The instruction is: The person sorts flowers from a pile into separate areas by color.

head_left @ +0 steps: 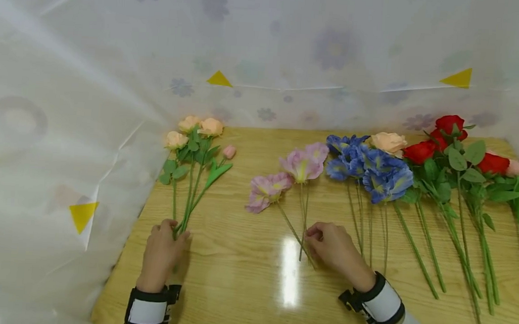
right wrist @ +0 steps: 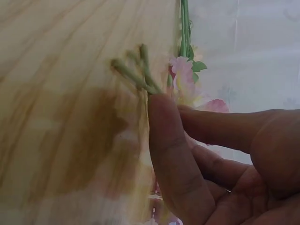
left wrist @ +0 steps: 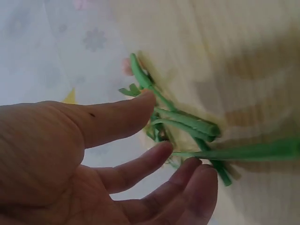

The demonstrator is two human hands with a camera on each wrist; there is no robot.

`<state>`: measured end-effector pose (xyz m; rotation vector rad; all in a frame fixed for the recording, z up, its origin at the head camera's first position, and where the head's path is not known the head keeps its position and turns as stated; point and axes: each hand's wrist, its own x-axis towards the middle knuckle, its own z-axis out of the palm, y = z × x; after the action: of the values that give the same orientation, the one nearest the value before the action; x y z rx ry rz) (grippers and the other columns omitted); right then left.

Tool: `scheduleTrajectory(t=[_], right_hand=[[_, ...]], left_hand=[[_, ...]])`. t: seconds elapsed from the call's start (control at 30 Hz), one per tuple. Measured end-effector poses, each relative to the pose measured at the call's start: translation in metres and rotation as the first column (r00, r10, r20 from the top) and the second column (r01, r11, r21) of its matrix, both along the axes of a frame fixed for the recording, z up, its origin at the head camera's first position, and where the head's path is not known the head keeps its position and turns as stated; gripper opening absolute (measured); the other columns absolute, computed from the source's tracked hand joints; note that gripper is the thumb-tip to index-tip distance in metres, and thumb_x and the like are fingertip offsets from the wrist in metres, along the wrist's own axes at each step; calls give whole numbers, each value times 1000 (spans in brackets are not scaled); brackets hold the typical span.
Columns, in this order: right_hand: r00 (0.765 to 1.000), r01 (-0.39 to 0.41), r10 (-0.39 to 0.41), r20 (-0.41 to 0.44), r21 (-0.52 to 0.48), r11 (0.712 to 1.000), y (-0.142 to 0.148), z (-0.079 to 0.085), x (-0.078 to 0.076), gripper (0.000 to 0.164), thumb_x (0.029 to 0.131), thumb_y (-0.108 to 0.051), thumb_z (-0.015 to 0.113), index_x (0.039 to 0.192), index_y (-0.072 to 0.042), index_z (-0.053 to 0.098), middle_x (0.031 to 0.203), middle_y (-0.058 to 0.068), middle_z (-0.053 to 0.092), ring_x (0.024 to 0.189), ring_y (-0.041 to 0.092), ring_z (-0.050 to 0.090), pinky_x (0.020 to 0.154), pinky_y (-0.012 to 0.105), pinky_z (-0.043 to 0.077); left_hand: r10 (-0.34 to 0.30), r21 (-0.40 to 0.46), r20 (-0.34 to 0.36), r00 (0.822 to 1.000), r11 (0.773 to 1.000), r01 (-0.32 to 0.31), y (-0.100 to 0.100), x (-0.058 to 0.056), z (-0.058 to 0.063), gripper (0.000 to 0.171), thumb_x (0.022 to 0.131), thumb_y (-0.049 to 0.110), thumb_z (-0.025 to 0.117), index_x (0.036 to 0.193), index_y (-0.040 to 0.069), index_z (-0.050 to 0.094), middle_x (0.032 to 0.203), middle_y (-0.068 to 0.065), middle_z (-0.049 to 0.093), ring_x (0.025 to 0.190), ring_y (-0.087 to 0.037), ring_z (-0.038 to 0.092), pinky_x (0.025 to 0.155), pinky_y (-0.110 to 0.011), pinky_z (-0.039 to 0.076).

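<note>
On the left, peach roses (head_left: 211, 127) and a pink tulip (head_left: 229, 152) lie with their stems gathered together. My left hand (head_left: 162, 252) is at the lower part of these stems. In the left wrist view its thumb and fingers are spread apart and fairly straight, with the green stems (left wrist: 187, 123) just beyond the fingertips. Mid-table lie pale purple flowers (head_left: 303, 165), whose thin stems cross near their ends. With thumb and index finger, my right hand (head_left: 332, 248) pinches these stems; in the right wrist view two stem ends (right wrist: 144, 58) stick out past the fingertips.
To the right of the purple flowers lie blue flowers (head_left: 385, 177), another peach rose (head_left: 387, 142) and several red roses (head_left: 450, 125), stems toward me. A pink tulip (head_left: 515, 168) sits at the far right. White patterned sheeting (head_left: 271, 44) walls the wooden table (head_left: 234, 289) behind and at the left.
</note>
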<state>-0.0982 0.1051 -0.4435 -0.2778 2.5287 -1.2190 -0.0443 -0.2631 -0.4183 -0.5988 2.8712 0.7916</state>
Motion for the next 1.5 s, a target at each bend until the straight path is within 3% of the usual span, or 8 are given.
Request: scheduleTrajectory(t=[0.53, 0.73, 0.93, 1.1, 1.17, 1.23, 1.4, 1.5], right_hand=[[1000, -8, 8, -5, 3, 1000, 7, 3, 11, 14, 93, -14, 67, 101, -3, 70, 77, 0, 66, 56, 12, 61, 51, 27, 48], [1000, -22, 23, -7, 11, 1000, 9, 10, 13, 18, 94, -17, 66, 104, -3, 70, 78, 0, 66, 59, 12, 61, 54, 28, 48], [999, -36, 36, 3, -18, 999, 9, 15, 16, 18, 96, -18, 64, 105, -4, 70, 81, 2, 67, 60, 13, 62, 55, 27, 49], [996, -88, 86, -30, -91, 992, 7, 21, 20, 21, 97, -23, 62, 107, -6, 70, 81, 2, 68, 65, 16, 63, 55, 27, 49], [992, -119, 113, -49, -144, 982, 6, 24, 22, 23, 98, -26, 61, 107, -6, 69, 79, 2, 68, 65, 18, 64, 55, 28, 50], [990, -139, 133, -47, -207, 968, 3, 28, 24, 24, 98, -29, 61, 106, -8, 69, 80, 2, 68, 66, 18, 65, 56, 29, 53], [978, -159, 201, 53, -431, 888, -6, 42, 33, 27, 98, -32, 59, 108, -9, 68, 87, 8, 68, 74, 27, 69, 66, 39, 57], [965, -167, 247, 84, -526, 834, -12, 48, 41, 28, 99, -30, 58, 114, -7, 66, 94, 11, 68, 81, 28, 70, 71, 39, 57]], left_hand=[[-32, -24, 26, 999, 999, 33, -12, -6, -6, 27, 95, 5, 53, 110, -16, 54, 94, -31, 61, 73, -32, 61, 57, -40, 50], [37, 44, -97, 995, 998, -33, -14, -5, 3, 28, 102, 7, 41, 111, -17, 51, 96, -30, 58, 71, -32, 59, 56, -40, 48], [142, 227, -209, 967, 969, -93, -6, -5, 10, 38, 108, 22, 22, 123, -9, 39, 105, -23, 56, 71, -26, 50, 57, -32, 41], [207, 400, -377, 903, 916, -43, 15, -6, 16, 37, 108, 25, 26, 123, -5, 42, 99, -15, 55, 71, -16, 47, 60, -23, 39], [192, 487, -436, 879, 872, 51, 27, -7, 21, 36, 108, 24, 28, 125, -2, 46, 89, -12, 52, 69, -12, 46, 60, -20, 39], [152, 577, -481, 863, 797, 181, 42, -7, 26, 35, 108, 21, 31, 126, -3, 49, 81, -10, 47, 64, -11, 42, 57, -20, 40], [-5, 717, -548, 836, 512, 473, 85, -2, 35, 31, 108, 17, 32, 119, -9, 44, 83, -8, 52, 74, -14, 51, 71, -24, 48], [-121, 724, -579, 806, 377, 577, 112, 0, 37, 26, 108, 14, 30, 114, -9, 42, 94, -11, 61, 90, -20, 59, 88, -30, 48]])
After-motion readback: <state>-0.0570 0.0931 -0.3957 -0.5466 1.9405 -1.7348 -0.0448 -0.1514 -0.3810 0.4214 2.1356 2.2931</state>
